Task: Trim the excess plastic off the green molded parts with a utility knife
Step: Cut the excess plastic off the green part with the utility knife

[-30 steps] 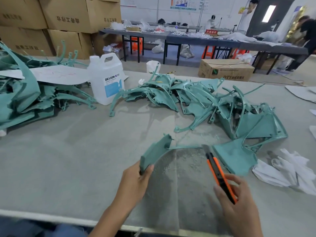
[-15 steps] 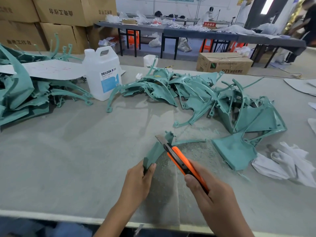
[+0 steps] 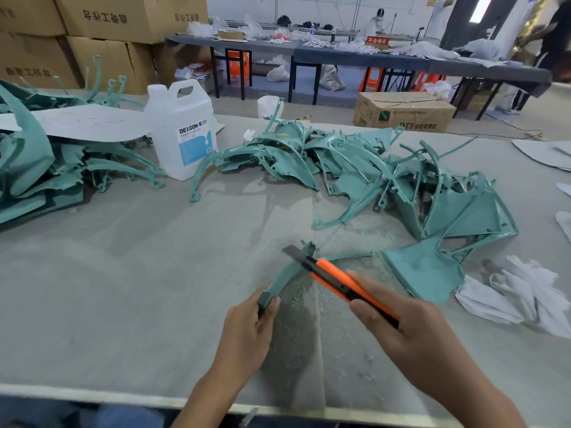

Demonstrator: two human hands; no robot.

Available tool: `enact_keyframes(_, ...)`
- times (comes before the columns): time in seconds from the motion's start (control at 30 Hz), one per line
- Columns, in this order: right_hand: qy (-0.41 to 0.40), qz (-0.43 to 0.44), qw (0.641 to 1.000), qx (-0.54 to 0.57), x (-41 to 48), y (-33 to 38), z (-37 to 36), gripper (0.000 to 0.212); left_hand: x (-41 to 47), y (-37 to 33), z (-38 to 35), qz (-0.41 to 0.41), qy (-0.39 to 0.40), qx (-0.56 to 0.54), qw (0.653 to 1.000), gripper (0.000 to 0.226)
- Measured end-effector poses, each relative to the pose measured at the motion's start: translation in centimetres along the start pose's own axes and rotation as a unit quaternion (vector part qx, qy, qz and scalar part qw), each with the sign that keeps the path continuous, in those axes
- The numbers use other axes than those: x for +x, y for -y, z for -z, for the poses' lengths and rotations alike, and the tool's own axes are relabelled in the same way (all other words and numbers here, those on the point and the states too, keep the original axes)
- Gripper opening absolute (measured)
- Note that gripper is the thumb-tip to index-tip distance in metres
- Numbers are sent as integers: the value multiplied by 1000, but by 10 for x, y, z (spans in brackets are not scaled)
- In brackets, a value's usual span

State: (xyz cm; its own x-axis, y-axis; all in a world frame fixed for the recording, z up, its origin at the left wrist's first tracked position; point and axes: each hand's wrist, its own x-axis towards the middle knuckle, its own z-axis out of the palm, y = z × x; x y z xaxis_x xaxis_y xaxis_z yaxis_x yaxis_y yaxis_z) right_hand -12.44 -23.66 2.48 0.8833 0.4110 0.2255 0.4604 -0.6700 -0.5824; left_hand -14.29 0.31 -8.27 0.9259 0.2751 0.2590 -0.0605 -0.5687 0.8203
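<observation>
Two hands work at the lower middle of the frame. The left hand pinches the near end of a curved green part, thumb on top, and props it slanting up off the table, so its far edge is free for the blade. The right hand is wrapped round the orange knife, whose extended blade lies across the part's upper end, touching its edge. The blade's low slant looks suited to shaving off a thin lip of flash rather than cutting through. It points up and left in the frame, away from the left hand's fingers, which I judge safe as long as the stroke runs outward. Pale shavings dust the table right under the part, so this is likely the usual trimming spot. A big heap of green parts fills the middle and right of the frame, near the right hand. A second pile sits at the left edge under a white sheet; which one is trimmed I cannot tell. A white jug stands between the two, and white gloves lie at the right, unworn
</observation>
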Motion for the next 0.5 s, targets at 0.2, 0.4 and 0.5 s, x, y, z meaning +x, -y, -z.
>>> enact_keyframes(0.2, -56, -22, 998, -17, 9, 3, 9, 44, 0, 0, 1, 22, 14, -6, 1000, 36)
enact_keyframes(0.4, -27, -9, 995, -93, 13, 10, 21, 38, 1, -1, 1, 1, 4, -1, 1000, 42)
enact_keyframes(0.5, -53, 23, 987, -147, 16, 30, 44, 35, 0, 1, 0, -14, -6, 9, 1000, 40)
